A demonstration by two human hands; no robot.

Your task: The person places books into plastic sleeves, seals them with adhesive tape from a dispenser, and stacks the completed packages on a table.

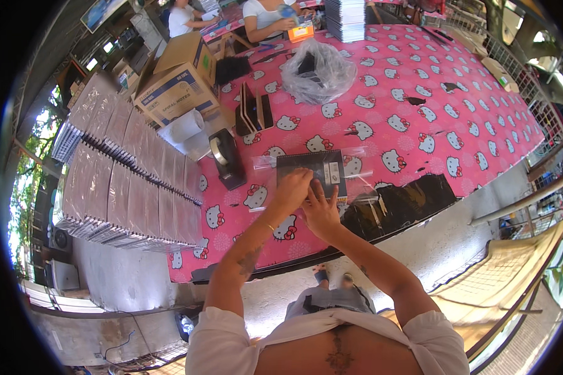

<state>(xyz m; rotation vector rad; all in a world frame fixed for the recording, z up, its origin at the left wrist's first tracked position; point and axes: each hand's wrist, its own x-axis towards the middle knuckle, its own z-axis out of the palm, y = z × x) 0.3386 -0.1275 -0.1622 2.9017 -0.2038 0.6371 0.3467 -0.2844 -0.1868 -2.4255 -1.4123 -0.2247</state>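
Note:
A black spiral notebook (292, 163) with a white label lies on the pink patterned table in front of me. Clear plastic film (356, 152) sticks out past its left and right sides. My left hand (295, 187) rests over the notebook's lower left part with its fingers curled in; whatever they may pinch is hidden. Beside it, my right hand (321, 209) lies on the notebook's lower edge, fingers stretched and spread. The two hands are close together, the right one slightly nearer to me.
At left rise tall stacks of spiral notebooks (116, 187). A black tape dispenser (226, 159), a white roll (186, 127) and a cardboard box (180, 81) stand beyond them. A clear plastic bag (319, 72) sits farther back. Black patches mark the near edge. Two people work at the far side.

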